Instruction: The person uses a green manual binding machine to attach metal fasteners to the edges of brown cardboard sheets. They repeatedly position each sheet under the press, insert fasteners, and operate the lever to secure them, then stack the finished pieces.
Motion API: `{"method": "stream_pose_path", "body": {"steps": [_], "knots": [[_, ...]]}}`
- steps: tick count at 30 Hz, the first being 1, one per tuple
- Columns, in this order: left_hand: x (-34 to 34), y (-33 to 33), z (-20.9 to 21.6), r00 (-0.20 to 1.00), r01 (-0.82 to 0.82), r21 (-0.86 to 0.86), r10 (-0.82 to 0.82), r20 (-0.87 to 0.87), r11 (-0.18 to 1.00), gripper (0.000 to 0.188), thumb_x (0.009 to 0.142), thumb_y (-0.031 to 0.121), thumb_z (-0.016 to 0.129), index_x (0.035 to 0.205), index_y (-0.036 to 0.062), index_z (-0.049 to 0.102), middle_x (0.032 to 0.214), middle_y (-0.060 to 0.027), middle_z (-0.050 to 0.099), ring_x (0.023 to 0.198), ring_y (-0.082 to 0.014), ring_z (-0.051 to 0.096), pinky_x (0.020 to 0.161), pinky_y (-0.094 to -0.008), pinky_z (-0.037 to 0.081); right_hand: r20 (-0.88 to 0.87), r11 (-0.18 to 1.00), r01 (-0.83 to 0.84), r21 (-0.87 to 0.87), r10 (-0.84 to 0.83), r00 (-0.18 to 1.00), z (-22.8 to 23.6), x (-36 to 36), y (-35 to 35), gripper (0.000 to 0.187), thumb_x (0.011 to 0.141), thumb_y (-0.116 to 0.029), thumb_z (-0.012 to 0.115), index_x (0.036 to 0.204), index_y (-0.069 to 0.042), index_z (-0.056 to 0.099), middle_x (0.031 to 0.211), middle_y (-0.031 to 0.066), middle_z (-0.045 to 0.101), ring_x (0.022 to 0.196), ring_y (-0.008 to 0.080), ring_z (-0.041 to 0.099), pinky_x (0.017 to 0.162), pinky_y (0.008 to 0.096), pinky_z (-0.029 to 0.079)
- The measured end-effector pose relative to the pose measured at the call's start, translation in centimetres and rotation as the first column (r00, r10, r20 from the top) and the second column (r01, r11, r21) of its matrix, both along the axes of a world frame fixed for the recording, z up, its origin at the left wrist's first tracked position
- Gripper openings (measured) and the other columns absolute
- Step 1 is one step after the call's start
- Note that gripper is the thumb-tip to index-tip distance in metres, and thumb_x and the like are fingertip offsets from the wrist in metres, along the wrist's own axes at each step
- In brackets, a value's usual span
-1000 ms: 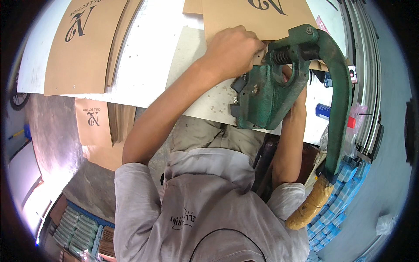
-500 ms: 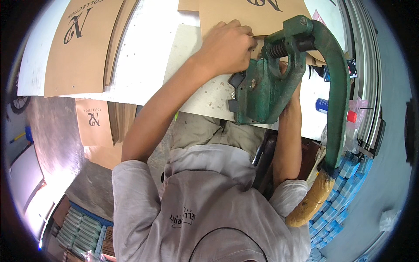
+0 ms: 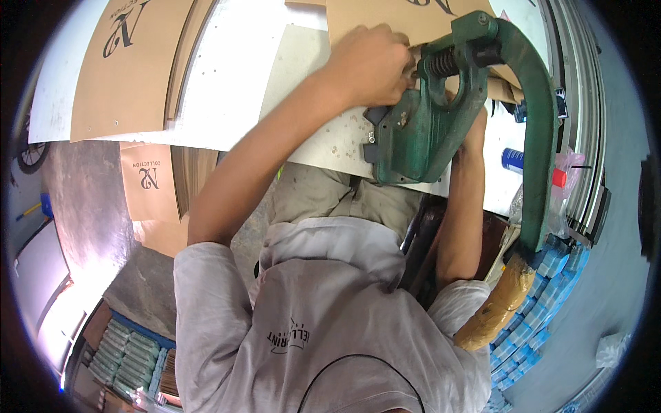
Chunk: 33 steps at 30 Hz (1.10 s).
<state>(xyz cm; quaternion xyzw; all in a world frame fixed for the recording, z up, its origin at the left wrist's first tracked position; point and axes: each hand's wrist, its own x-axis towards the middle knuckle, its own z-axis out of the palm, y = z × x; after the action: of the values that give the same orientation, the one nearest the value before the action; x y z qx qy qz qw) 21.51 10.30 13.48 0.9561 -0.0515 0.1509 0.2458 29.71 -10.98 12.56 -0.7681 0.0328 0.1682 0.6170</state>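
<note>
My left hand is closed, its fingers curled at the near edge of a flat brown kraft paper piece with black print. That hand is beside the jaw of a green hand press, and its fingertips are partly hidden. The press has a coil spring and a long curved lever ending in a tape-wrapped grip. Behind the press body my right hand is mostly covered; only the wrist and a little of the hand show. Neither hand is on the lever grip.
Printed brown pieces are stacked on the white table at left, with another stack lower down beside it. A blue can lies right of the press. Blue-wrapped packs are piled at lower right. A crate of packs stands at lower left.
The whole view has shifted slightly. My left hand has turned a little, still beside the press jaw. More of my right wrist shows past the press. The lever looks unchanged.
</note>
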Motion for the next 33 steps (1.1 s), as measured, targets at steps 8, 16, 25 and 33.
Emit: {"method": "stream_pose_path", "body": {"steps": [8,16,25,33], "knots": [[0.0,-0.7,-1.3,0.999,-0.037,-0.001,0.037,0.035,0.999,0.023,0.08,0.023,0.082,0.096,0.0074,0.081,0.103,-0.0079,0.073,0.1,-0.0292,0.067,0.087,-0.043,0.053,0.168,0.995,-0.088,0.041,0.08,0.983,-0.4,-0.7,-0.1,0.03,0.088,-0.007,0.077,0.112,0.006,0.066,0.094,0.0112,0.074,0.074,0.0167,0.068,0.067,0.0314,0.056],[-0.8,-0.6,-0.9,0.995,-0.091,0.067,0.089,0.034,0.994,0.021,0.078,0.024,0.083,0.093,0.0088,0.081,0.103,-0.0055,0.073,0.103,-0.0262,0.066,0.087,-0.0423,0.052,0.246,0.864,-0.425,-0.269,0.488,0.838,10.3,2.0,-8.7,0.051,0.088,-0.029,0.076,0.126,0.004,0.064,0.113,0.017,0.071,0.097,0.0263,0.066,0.084,0.0401,0.048],[-0.8,-0.7,-0.4,0.999,-0.022,0.074,0.018,0.049,0.997,0.025,0.079,0.026,0.082,0.098,0.0095,0.08,0.105,-0.0089,0.07,0.1,-0.03,0.066,0.087,-0.0458,0.052,0.323,0.262,-0.495,-0.829,0.945,-0.042,16.0,-14.9,-5.2,0.065,0.091,-0.062,0.059,0.119,-0.004,0.073,0.137,0.0152,0.064,0.133,0.0429,0.047,0.108,0.0686,0.009],[-1.0,-0.2,-0.7,0.999,-0.042,0.249,0.038,0.021,0.967,0.027,0.086,0.019,0.074,0.112,0.0123,0.077,0.113,-0.0098,0.069,0.104,-0.0322,0.067,0.086,-0.0444,0.057,0.783,0.842,-0.539,0.027,0.317,0.535,16.3,-9.5,-7.2,0.062,0.095,-0.053,0.056,0.133,-0.004,0.064,0.137,0.0179,0.062,0.133,0.0412,0.049,0.115,0.0564,0.021]]}}
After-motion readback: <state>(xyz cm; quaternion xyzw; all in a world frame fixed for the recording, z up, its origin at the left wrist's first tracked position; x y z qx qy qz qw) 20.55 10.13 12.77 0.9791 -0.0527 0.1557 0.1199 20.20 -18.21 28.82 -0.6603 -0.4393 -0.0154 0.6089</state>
